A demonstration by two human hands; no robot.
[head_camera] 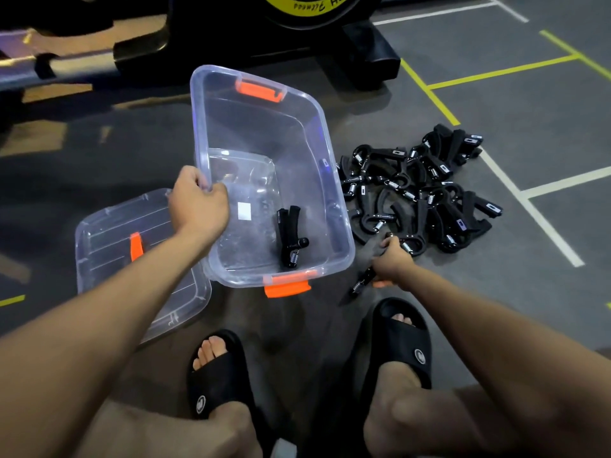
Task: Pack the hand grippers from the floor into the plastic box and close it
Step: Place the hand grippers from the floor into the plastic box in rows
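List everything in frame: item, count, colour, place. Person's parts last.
plastic box: 1, clear with orange latches, on floor, centre, open
hand gripper in box: 1, black, near right corner
gripper pile: too many to count, black, on floor right of box
lid: 1, clear with orange latch, on floor left of box
exercise machine: 1, black and yellow, behind box
floor lines: white and yellow, right side
slippers: 2, black, on the feet
left hand: grips the box's left rim
right hand: holds a blurred gripper beside the pile
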